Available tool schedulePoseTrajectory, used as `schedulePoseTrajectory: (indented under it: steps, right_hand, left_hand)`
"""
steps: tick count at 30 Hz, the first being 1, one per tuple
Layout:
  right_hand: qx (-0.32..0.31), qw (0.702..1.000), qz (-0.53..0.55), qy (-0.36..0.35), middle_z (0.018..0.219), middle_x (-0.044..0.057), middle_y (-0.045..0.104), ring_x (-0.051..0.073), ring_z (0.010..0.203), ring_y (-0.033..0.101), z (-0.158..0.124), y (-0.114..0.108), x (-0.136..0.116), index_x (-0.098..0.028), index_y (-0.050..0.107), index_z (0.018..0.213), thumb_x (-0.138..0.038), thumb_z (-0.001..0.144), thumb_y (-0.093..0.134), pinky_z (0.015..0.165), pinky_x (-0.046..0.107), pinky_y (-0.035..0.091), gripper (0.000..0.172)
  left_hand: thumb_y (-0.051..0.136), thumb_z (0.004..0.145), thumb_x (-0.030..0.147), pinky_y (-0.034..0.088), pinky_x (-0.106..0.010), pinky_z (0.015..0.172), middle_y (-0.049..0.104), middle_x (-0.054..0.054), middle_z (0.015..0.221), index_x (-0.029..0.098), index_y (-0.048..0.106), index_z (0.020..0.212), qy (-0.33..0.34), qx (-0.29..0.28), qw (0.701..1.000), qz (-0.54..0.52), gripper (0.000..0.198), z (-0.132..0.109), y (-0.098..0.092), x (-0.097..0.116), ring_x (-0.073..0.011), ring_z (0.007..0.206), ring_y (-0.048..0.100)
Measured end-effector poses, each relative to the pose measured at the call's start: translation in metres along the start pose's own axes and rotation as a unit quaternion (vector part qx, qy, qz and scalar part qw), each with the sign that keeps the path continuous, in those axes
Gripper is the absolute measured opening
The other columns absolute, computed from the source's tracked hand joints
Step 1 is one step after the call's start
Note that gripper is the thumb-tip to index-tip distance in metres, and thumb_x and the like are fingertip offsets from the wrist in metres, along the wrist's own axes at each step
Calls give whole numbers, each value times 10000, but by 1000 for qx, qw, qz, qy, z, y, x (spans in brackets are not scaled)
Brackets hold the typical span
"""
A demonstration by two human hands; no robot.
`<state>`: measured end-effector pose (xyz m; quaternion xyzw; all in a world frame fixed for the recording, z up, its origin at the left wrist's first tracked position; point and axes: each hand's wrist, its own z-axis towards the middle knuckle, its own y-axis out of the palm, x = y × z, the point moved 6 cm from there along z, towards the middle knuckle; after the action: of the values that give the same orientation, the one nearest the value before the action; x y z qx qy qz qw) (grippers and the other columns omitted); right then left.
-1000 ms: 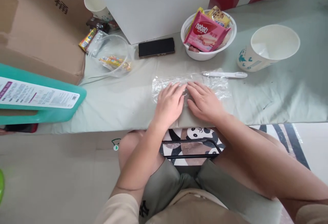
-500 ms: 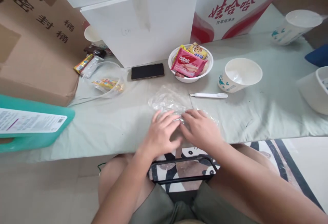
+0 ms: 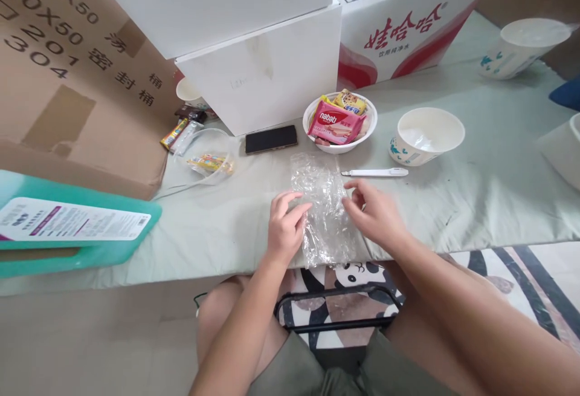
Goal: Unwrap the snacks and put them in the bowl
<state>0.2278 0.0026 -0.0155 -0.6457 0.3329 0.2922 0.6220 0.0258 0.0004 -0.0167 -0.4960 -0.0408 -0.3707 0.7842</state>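
A crinkled clear plastic bag (image 3: 322,205) lies lengthwise on the pale green tablecloth (image 3: 217,227), running from near the snack bowl to the table's front edge. My left hand (image 3: 284,227) pinches its left edge with curled fingers. My right hand (image 3: 374,214) pinches its right edge. The bag looks empty and flat between my hands.
Behind the bag stand a white bowl of snack packs (image 3: 339,121), a black phone (image 3: 270,139), a white pen-shaped tool (image 3: 375,172) and an empty paper bowl (image 3: 425,135). A clear bowl with a candy (image 3: 206,157) sits left. Cardboard boxes (image 3: 81,75) line the back; a teal box (image 3: 67,227) lies left.
The bag was flat and crosswise under both palms; now it is turned lengthwise and my hands have parted to grip its two sides. The camera has tilted up.
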Motion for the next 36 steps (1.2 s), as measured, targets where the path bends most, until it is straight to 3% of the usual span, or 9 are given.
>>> schedulePoseTrajectory:
  steps: [4, 8, 10, 13, 19, 22, 27, 31, 36]
  right_hand:
    - [-45, 993, 86, 60, 1091, 141, 695, 249, 826, 692, 3, 6, 13, -173, 446, 1447, -518, 858, 589, 651, 369, 523, 697]
    - [-156, 946, 269, 92, 981, 93, 714, 248, 847, 710, -4, 25, 6, -225, 208, 1585, -511, 873, 610, 551, 314, 516, 867]
    - [-168, 921, 337, 102, 913, 54, 716, 229, 817, 703, -4, 32, 2, -258, 253, 1566, -483, 862, 635, 561, 303, 514, 831]
    - [-120, 912, 380, 102, 917, 35, 714, 164, 703, 639, 1, 36, 2, -247, 568, 1308, -424, 821, 664, 590, 295, 500, 527]
    - [-39, 941, 333, 51, 803, 26, 698, 146, 640, 612, 10, 34, 4, -206, 685, 1000, -366, 840, 616, 582, 294, 490, 236]
    - [-31, 937, 348, -28, 1031, 74, 748, 181, 814, 709, 8, 29, -2, -225, 643, 1058, -363, 875, 607, 758, 365, 574, 232]
    - [-56, 936, 344, -39, 998, 75, 772, 202, 881, 749, 6, 28, 0, -245, 498, 1366, -413, 937, 584, 898, 440, 586, 468]
    - [-37, 956, 285, -57, 1110, 92, 755, 206, 894, 751, 7, 21, 3, -247, 562, 1334, -404, 931, 583, 871, 426, 590, 433]
    - [27, 975, 188, -117, 968, 70, 768, 227, 915, 730, 5, 5, -3, -238, 700, 1029, -321, 911, 581, 872, 425, 577, 187]
  left_hand:
    - [535, 945, 140, 572, -334, 732, 626, -81, 1095, 262, 793, 1000, -5, 90, 994, -61, 291, -1, -10, 5, -162, 879, 608]
    - [572, 957, 215, 569, -294, 656, 576, -74, 1236, 267, 779, 1021, -57, 118, 979, -156, 223, -7, -12, 1, -95, 741, 596]
    - [595, 953, 236, 583, -300, 705, 558, -68, 1304, 276, 764, 1028, -81, 113, 971, -195, 190, -9, -10, 0, -92, 774, 635]
    - [625, 934, 297, 597, -330, 827, 515, -75, 1419, 278, 712, 1077, -146, 78, 950, -265, 168, -5, -3, -9, -128, 903, 696]
    - [288, 995, 498, 606, -379, 849, 560, -145, 1428, 319, 282, 1460, -373, -58, 796, -472, 498, 7, 21, -30, -224, 1126, 709]
    - [475, 915, 592, 606, -365, 750, 698, -119, 1200, 300, 253, 1474, -413, -130, 726, -534, 669, 6, 26, -25, -228, 917, 754]
    - [741, 793, 320, 576, -305, 709, 738, -34, 991, 342, 207, 1544, -360, -133, 805, -453, 922, 9, 17, -24, -146, 704, 716]
    - [714, 773, 218, 559, -294, 754, 734, -39, 1034, 295, 503, 1412, -255, -177, 878, -364, 678, 14, 13, -23, -145, 808, 708]
    - [681, 809, 211, 514, -271, 701, 675, 8, 822, 238, 719, 1126, -221, -138, 944, -202, 320, 21, -1, -29, -115, 698, 598]
